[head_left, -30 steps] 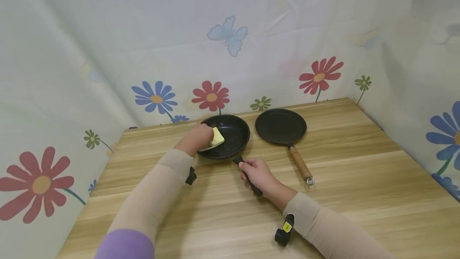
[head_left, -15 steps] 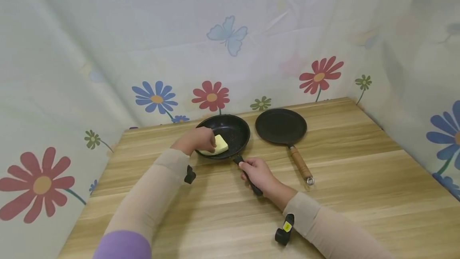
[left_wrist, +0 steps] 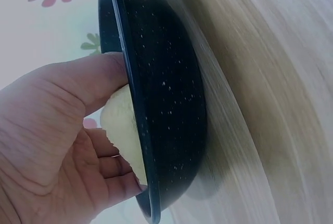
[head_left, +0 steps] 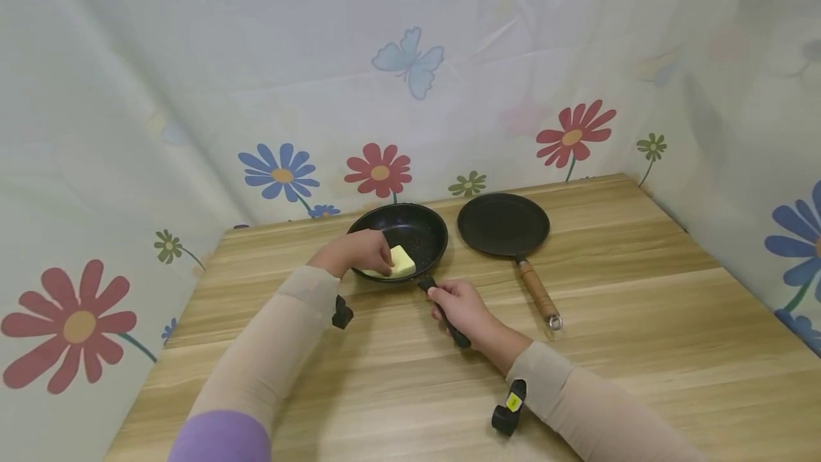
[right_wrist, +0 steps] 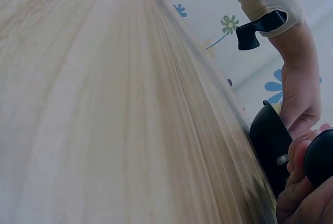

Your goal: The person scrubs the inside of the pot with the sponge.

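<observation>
In the head view a black frying pan [head_left: 420,230] sits on the table near the back wall. My left hand [head_left: 362,249] reaches over its left rim and grips a pale yellow sponge [head_left: 403,262], low against the near inside of the pan. The left wrist view shows the thumb and curled fingers around the sponge [left_wrist: 120,125], partly hidden behind the pan's speckled outer wall [left_wrist: 166,89]. With my right hand [head_left: 463,310] I hold the pan's black handle [head_left: 459,338], fingers wrapped round it and thumb on top.
Right of the frying pan lies a flat black griddle pan [head_left: 503,224] with a wooden handle [head_left: 537,289] pointing toward me. Both pans rest on a wood-grain table [head_left: 616,348]. A flower-printed cloth wall [head_left: 308,55] rises close behind the table.
My left hand has slid the sponge right and slightly nearer along the inside of the frying pan. The right hand keeps its grip on the handle, and the pan stays in place.
</observation>
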Tool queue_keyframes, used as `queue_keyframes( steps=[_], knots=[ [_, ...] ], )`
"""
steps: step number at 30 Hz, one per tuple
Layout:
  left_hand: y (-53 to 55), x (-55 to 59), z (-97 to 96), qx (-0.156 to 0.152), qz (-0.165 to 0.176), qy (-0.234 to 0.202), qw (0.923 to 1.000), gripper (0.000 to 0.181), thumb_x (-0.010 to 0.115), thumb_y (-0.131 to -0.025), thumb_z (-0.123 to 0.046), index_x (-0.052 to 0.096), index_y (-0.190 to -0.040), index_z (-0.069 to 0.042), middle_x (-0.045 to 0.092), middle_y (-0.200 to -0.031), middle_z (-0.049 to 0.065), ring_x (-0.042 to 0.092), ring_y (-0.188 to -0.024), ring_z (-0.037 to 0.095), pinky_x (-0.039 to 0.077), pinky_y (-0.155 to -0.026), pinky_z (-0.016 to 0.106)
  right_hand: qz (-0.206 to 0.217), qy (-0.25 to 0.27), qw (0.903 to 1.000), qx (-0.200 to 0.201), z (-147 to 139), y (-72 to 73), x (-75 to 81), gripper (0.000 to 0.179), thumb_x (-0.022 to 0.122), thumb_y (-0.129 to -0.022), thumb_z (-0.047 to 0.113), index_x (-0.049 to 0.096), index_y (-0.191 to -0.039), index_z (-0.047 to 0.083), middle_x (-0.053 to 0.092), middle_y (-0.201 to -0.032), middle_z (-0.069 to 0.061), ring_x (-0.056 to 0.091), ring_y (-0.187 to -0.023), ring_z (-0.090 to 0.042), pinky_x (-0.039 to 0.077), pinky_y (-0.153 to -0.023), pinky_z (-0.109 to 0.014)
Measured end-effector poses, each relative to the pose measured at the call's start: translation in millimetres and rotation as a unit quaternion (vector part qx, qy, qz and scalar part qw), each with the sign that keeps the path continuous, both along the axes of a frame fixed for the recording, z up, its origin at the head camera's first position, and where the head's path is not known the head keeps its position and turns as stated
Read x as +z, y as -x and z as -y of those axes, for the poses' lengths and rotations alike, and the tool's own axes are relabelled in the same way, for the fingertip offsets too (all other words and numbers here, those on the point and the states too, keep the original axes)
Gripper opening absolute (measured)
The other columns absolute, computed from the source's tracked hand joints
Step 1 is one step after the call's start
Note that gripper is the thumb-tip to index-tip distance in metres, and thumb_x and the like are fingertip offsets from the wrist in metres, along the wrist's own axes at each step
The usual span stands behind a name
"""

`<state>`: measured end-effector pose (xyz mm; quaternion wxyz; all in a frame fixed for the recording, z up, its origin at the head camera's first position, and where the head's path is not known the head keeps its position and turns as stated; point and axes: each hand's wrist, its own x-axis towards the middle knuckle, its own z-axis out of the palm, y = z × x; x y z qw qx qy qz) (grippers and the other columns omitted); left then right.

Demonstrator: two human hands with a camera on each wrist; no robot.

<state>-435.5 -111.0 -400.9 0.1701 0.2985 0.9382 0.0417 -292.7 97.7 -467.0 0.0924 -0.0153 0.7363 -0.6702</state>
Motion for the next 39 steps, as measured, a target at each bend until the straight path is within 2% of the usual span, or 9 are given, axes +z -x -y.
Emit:
queue_keyframes(
  steps=[9,15,22,32,39],
  knots=[
    [0.3,-7.1,-4.9,-0.001,0.016,-0.027,0.9995,0.010,0.078,-0.087,-0.029,0.082,-0.085,-0.020,0.072,-0.081,-0.009,0.058,-0.076,0.012,0.052,-0.081,0.033,0.006,0.004,1.0000,0.002,-1,1.1,-1.7,0.030,0.051,-0.104,0.018,0.063,-0.113,-0.008,0.053,-0.064,-0.002,0.041,-0.048,-0.011,0.037,-0.041,-0.025],
    [-0.4,-7.6,-10.4,-0.005,0.017,-0.040,0.9990,0.011,0.078,-0.088,-0.030,0.083,-0.086,-0.020,0.073,-0.080,-0.009,0.060,-0.077,0.011,0.052,-0.081,0.031,0.005,0.000,1.0000,0.001,-3,1.4,-2.5,0.030,0.051,-0.103,0.018,0.063,-0.112,-0.008,0.053,-0.064,-0.002,0.041,-0.049,-0.012,0.037,-0.041,-0.026],
    [-2.1,-7.3,-17.2,-0.002,0.032,-0.071,0.9970,0.012,0.076,-0.090,-0.030,0.083,-0.088,-0.020,0.074,-0.083,-0.010,0.062,-0.084,0.011,0.053,-0.084,0.032,0.019,-0.004,0.9998,-0.002,-7,3.1,-2.7,0.031,0.054,-0.102,0.021,0.067,-0.112,-0.006,0.054,-0.063,-0.002,0.043,-0.050,-0.012,0.038,-0.042,-0.026],
    [-0.8,-8.6,-25.9,-0.011,0.037,-0.121,0.9919,0.012,0.076,-0.089,-0.026,0.083,-0.087,-0.017,0.072,-0.078,-0.008,0.055,-0.069,0.010,0.048,-0.069,0.027,0.036,0.001,0.9993,0.012,-9,6.0,-0.1,0.032,0.054,-0.102,0.022,0.067,-0.112,-0.006,0.054,-0.063,-0.002,0.045,-0.051,-0.012,0.039,-0.042,-0.026],
    [2.4,-12.8,-30.8,0.006,0.033,-0.145,0.9888,0.012,0.074,-0.090,-0.027,0.082,-0.090,-0.018,0.074,-0.085,-0.008,0.060,-0.077,0.011,0.051,-0.076,0.030,0.025,0.000,0.9996,0.013,-7,5.1,-0.6,0.033,0.054,-0.102,0.022,0.067,-0.114,-0.006,0.054,-0.061,-0.002,0.044,-0.048,-0.012,0.039,-0.041,-0.026]
  ],
)
